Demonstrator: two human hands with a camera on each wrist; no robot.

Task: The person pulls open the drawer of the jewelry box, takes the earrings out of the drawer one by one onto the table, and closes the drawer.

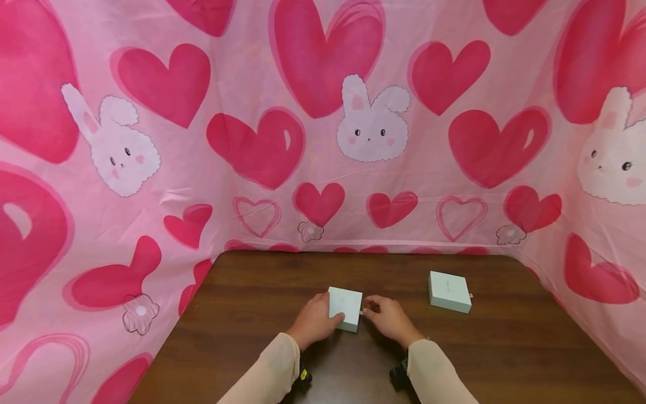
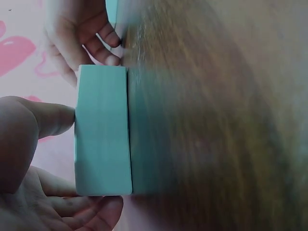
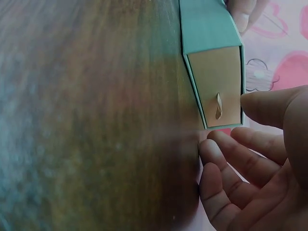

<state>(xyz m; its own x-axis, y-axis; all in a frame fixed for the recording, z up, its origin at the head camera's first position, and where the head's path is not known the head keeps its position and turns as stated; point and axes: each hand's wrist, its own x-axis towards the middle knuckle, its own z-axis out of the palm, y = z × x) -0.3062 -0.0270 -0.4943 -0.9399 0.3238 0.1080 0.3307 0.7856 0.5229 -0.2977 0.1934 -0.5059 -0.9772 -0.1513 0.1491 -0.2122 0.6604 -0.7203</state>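
A small pale-green drawer box lies on the table in the head view. My left hand grips it from the left, thumb on its top and fingers along the far side. In the right wrist view, a tan inner drawer fills the sleeve's end, flush with the rim, with a ribbon pull loop sticking out. My right hand is just right of that end, fingers loosely bent and apart from the loop. Its thumb is by the box's upper edge; whether it touches is unclear.
A second pale box with a small ribbon tab rests farther right on the dark wooden table. Pink cloth printed with hearts and rabbits hangs behind the table and on both sides.
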